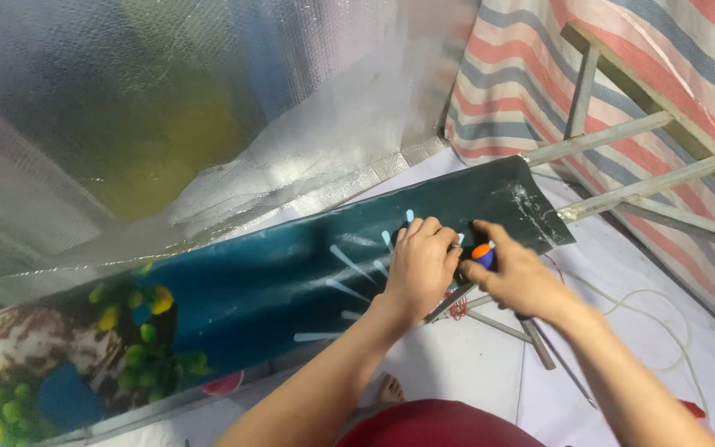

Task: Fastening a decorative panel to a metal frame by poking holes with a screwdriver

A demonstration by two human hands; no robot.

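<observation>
A dark teal printed panel shows yellow-green coral at lower left; an orange-and-blue tool; red-blue-white striped tarp upper right.

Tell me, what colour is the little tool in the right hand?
Orange and blue tool, gripped by the right hand; head view.

A long dark blue board with painted fish and plants lies slanted under the fingers. A small orange and blue tool sits pinched between the right fingertips, touching the board.
</observation>
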